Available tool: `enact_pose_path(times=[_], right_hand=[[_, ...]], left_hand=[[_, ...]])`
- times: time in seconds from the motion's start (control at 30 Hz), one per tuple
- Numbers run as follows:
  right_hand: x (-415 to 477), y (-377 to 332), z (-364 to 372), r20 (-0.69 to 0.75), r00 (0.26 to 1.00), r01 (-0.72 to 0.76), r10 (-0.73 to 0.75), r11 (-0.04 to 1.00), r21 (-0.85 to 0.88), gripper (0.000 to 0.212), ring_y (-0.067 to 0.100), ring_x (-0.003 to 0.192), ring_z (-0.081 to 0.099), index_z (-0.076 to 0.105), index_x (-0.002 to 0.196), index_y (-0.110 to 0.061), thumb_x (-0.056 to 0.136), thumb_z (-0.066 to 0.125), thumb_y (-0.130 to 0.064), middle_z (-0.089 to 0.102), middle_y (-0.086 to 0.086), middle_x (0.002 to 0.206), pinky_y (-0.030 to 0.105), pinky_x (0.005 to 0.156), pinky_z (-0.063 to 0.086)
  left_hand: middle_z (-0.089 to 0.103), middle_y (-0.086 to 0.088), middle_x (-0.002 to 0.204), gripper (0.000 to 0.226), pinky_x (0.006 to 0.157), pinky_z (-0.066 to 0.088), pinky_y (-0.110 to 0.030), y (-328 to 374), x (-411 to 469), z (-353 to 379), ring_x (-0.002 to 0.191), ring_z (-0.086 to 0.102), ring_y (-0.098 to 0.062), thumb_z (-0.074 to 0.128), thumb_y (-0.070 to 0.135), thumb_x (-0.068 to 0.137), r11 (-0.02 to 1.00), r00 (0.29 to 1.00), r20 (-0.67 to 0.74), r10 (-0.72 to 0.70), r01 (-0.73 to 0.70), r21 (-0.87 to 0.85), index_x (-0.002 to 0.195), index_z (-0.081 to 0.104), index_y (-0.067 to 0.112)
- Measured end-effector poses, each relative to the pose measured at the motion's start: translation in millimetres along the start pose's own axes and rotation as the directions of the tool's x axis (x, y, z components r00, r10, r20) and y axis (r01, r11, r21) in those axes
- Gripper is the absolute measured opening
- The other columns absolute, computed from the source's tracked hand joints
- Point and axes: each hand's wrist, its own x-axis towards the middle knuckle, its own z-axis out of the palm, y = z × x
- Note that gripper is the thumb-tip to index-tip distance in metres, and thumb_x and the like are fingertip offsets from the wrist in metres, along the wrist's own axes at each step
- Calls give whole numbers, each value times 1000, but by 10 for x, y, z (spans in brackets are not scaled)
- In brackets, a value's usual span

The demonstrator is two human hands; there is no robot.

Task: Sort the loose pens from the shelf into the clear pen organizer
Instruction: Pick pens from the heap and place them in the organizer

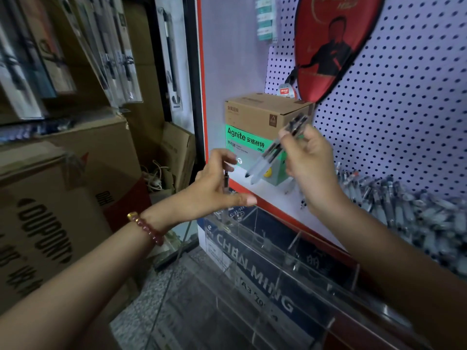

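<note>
My right hand (309, 162) grips a small bunch of clear pens with black caps (274, 150), tips slanting down to the left above the white shelf (275, 198). My left hand (214, 184) pinches a single pen (225, 181) held upright over the leftmost compartment of the clear pen organizer (265, 251), which stands below the shelf's red front edge. A heap of loose pens (409, 210) lies on the shelf to the right of my right hand.
A brown and green Agnite box (255, 132) stands at the shelf's back left, against a pegboard (404, 109) with a red racket cover (333, 46). Cardboard boxes (63, 198) are stacked at the left. A blue Chen Ming carton (255, 279) sits under the organizer.
</note>
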Motion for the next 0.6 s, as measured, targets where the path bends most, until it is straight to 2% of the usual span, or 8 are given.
enact_pose_path(times=[0.07,0.13,0.23,0.33,0.43,0.5,0.53,0.6], right_hand=[[35,-12,-68,-35,999,-4,5,999,32,7,-7,43,47,58,91,-15,96,54,-14,58,-16,60,8,48,34],[45,10,-77,-71,997,-10,12,999,31,11,-5,41,44,56,86,-17,96,54,-14,53,-19,50,9,47,32],[21,90,-22,-72,997,-13,15,1000,26,12,3,41,33,57,84,-20,96,55,-16,45,-10,49,19,45,28],[-52,185,66,0,1000,-2,2,1000,-18,8,9,41,26,59,87,-16,95,56,-18,41,1,51,23,44,22],[-162,266,159,128,990,87,-65,981,-171,9,4,36,37,60,91,-10,94,58,-19,49,-9,46,17,39,30],[-226,326,225,241,968,136,-63,944,-300,16,13,43,49,58,90,-10,92,59,-25,59,-2,56,31,44,43],[-242,363,247,272,961,149,-50,921,-359,19,20,45,46,55,87,-10,92,59,-28,56,4,57,35,47,40],[-249,436,254,298,954,164,-25,877,-451,23,15,43,34,50,82,-11,92,59,-30,43,1,52,31,47,29]], left_hand=[[33,11,121,54,100,25,-32,-47,-79,0,118,29,5,69,67,62,959,993,111,-43,10,283,103,45,40],[32,15,125,30,90,10,-21,-56,-119,61,115,18,12,69,61,70,902,990,138,3,-62,427,87,56,40],[34,19,125,18,82,9,-17,-58,-111,119,114,16,7,68,48,79,887,995,-12,99,-83,455,74,59,34],[41,14,121,17,87,16,-23,-168,-55,7,116,26,-7,73,39,78,868,955,-242,173,-32,495,71,60,30],[40,4,116,17,89,29,-16,-309,-12,-75,106,38,-8,71,25,83,935,923,-375,86,56,351,91,57,21],[46,-1,111,23,78,39,-7,-327,-2,-70,89,49,0,63,19,90,985,944,-327,-47,99,144,109,52,13],[53,-2,106,26,74,43,-8,-310,-3,-54,85,55,1,57,16,94,993,960,-265,-93,110,48,118,51,10],[62,-4,100,30,78,50,-18,-307,-3,-15,87,62,-4,47,12,99,997,979,-190,-71,75,15,129,49,8]])
